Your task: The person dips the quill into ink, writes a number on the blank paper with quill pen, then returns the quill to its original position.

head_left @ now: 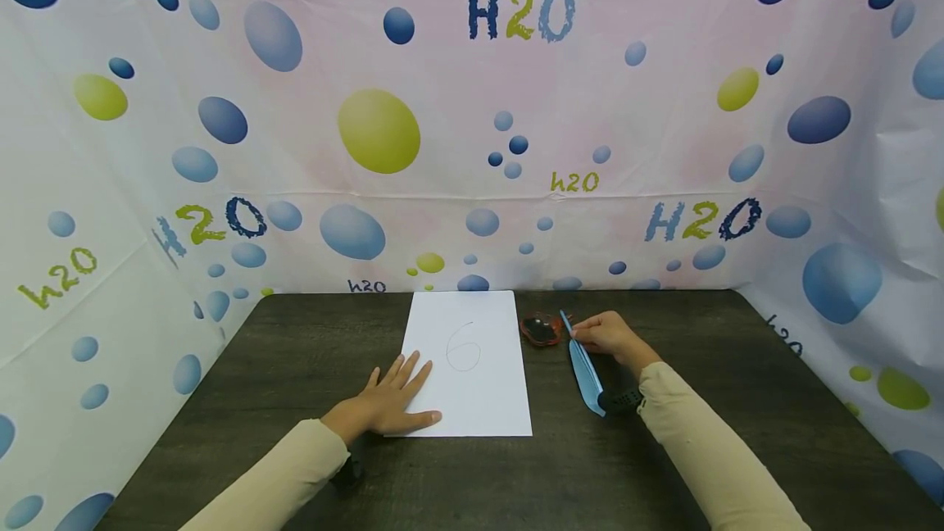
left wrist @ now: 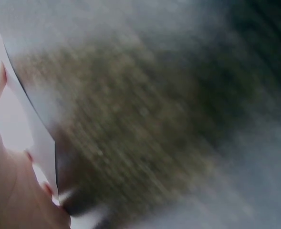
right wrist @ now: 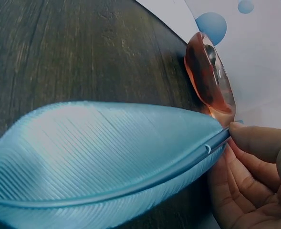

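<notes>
A white sheet of paper [head_left: 498, 400] with a thin drawn 6 lies on the dark table. Flat across its lower left edge rests my left hand [head_left: 394, 398], fingers spread. The left wrist view catches part of that hand [left wrist: 16, 186] and the paper's edge [left wrist: 46, 150]. To the right of the sheet, my right hand [head_left: 610, 336] pinches a light blue feather-shaped pen [head_left: 585, 375] by its shaft between thumb and fingers. The pen's broad ribbed plume [right wrist: 97, 148] fills much of the right wrist view. Just left of the pen sits a translucent orange-red object [head_left: 542, 329] with a dark middle.
The dark wooden table [head_left: 324, 351] reaches back to a white curtain [head_left: 457, 88] printed with blue and green bubbles and H2O lettering. The curtain also rises along the left and right sides. A dark band [head_left: 622, 400] is on the right wrist.
</notes>
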### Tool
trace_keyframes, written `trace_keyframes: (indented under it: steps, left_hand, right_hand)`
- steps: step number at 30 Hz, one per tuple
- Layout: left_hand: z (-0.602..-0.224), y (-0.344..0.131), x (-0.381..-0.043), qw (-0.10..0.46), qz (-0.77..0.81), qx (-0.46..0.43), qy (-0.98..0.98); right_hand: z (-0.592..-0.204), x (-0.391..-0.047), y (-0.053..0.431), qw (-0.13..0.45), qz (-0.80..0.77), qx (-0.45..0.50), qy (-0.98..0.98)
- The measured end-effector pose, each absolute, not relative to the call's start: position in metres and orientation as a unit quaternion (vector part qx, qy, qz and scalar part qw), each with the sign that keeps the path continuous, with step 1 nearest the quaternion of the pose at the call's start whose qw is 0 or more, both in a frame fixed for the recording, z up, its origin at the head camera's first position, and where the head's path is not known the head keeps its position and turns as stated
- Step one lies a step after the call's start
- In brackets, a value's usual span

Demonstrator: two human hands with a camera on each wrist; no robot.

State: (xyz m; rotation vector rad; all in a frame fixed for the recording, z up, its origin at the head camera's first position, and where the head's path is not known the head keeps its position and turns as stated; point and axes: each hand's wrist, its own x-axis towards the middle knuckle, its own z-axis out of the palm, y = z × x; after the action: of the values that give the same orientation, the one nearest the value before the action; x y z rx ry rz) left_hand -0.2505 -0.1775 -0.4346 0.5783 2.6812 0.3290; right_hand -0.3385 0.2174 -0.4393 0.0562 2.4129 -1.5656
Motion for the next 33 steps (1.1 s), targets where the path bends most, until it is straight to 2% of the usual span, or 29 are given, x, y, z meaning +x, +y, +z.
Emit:
trace_keyframes:
  steps: [27,33]
  left_hand:
    - [-0.435,-0.181,-0.255,0.193,0.150,0.222,0.944]
    - [-0.430,-0.182,-0.260,0.171,0.179,0.216,0.945]
  right_hand:
    - [-0.433,-0.338,0.219,0.117,-0.519,0.033,0.846]
    - [-0.427,-0.340,0.223,0.125,-0.506,0.032,0.853]
